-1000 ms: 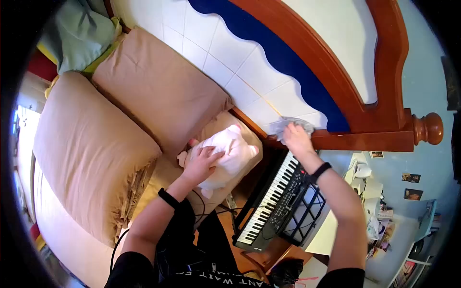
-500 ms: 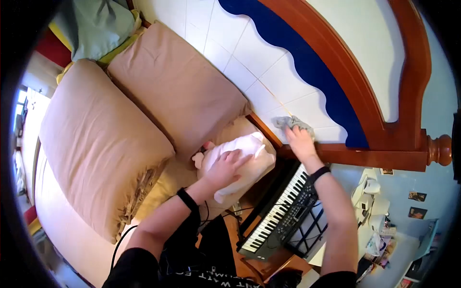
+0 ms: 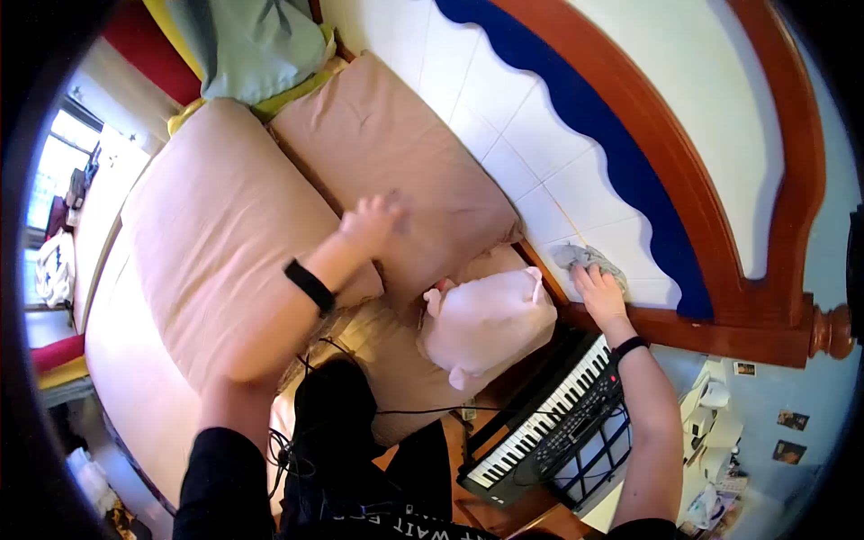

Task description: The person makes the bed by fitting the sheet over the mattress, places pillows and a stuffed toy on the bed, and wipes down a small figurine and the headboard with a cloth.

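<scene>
My right hand (image 3: 598,290) grips a grey cloth (image 3: 589,263) and presses it against the white padded panel (image 3: 540,162) of the headboard. Part of the cloth is covered by the fingers. Over the two beige pillows (image 3: 405,162) hangs my left hand (image 3: 373,223), blurred by motion, its fingers apart with nothing visible in them. A pale pink plush toy (image 3: 490,324), shaped like a pig, lies on the bed between my two arms, and neither hand touches it.
An electronic keyboard (image 3: 544,423) stands beside the bed, below my right arm. Black cables (image 3: 423,412) cross near my knees. The headboard's wooden frame (image 3: 711,335) rises at the right. A grey-blue fabric (image 3: 261,45) hangs at the far end, and a cluttered desk (image 3: 711,414) stands lower right.
My left hand has lifted off the plush toy and moved up and left over the pillows. My right hand stays with the cloth on the panel. The whole view has shifted.
</scene>
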The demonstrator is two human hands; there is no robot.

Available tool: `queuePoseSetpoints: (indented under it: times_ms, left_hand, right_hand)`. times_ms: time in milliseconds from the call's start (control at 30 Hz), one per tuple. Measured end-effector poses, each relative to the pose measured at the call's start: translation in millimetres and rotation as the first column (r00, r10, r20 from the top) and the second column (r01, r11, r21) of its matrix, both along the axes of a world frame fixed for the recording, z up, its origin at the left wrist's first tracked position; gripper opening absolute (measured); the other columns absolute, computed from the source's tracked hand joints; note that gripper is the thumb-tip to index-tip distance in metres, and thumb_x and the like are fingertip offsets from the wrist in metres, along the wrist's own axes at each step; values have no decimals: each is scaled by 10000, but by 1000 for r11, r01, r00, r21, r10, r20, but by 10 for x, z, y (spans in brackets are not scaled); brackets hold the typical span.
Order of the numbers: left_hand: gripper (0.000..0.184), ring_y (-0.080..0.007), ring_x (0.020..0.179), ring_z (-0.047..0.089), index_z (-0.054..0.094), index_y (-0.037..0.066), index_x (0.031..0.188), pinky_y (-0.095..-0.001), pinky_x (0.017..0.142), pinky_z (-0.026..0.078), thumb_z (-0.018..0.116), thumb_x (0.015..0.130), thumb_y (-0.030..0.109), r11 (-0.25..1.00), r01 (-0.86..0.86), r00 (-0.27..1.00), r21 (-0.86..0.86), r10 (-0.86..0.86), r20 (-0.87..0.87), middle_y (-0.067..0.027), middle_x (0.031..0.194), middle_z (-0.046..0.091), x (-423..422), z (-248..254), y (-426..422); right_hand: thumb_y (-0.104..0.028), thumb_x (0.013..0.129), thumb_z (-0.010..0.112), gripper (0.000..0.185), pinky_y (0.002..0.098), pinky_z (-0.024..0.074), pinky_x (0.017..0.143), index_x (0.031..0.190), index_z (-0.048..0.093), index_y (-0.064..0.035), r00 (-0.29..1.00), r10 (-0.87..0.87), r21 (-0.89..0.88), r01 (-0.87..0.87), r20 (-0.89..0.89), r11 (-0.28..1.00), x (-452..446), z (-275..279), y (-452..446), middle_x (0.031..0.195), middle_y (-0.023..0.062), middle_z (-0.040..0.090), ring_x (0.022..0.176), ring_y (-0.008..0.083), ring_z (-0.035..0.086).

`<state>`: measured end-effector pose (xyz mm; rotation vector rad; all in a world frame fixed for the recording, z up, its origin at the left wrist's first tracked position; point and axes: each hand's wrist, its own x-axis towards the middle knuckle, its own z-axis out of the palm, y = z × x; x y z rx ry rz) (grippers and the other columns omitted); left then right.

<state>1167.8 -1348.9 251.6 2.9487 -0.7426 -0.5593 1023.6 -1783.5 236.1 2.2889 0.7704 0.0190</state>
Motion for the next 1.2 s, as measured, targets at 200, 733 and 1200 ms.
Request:
queuePoseSetpoints:
  times_ms: [200, 733, 1200]
  left_hand:
    - [775, -413, 1209, 382, 336, 187, 1362, -482, 998, 348, 708, 697, 329, 986, -103, 983, -132, 81, -162, -151, 1383, 340, 1124, -306, 710]
    - [789, -402, 1201, 403, 385, -27, 1296, -404, 1002, 348, 616, 756, 501, 910, -296, 902, -291, 166, -399, -257, 1289, 426, 2320, -470, 1189]
    - [775, -437, 1292, 247, 501, 41, 1232, -515, 1045, 204, 702, 637, 496, 890, -443, 843, -107, 373, -387, -228, 1302, 442, 2582, -697, 1532]
  right_hand:
    - [-148, 801, 476, 389, 331, 356, 853, 1166, 553, -37, 999, -29, 27, 28, 41, 999, 1056, 82, 781, 1268, 62, 452, 1080, 242, 432]
    - [-168, 763, 503, 350, 317, 395, 776, 1081, 575, -40, 949, -9, -244, -71, -316, 967, 1829, 65, 1217, 1087, 50, 530, 1015, 208, 460]
    - [-145, 791, 480, 367, 370, 380, 876, 1137, 535, -37, 992, 126, -75, -124, 28, 989, 3052, 65, 2105, 1151, 80, 517, 1125, 265, 439]
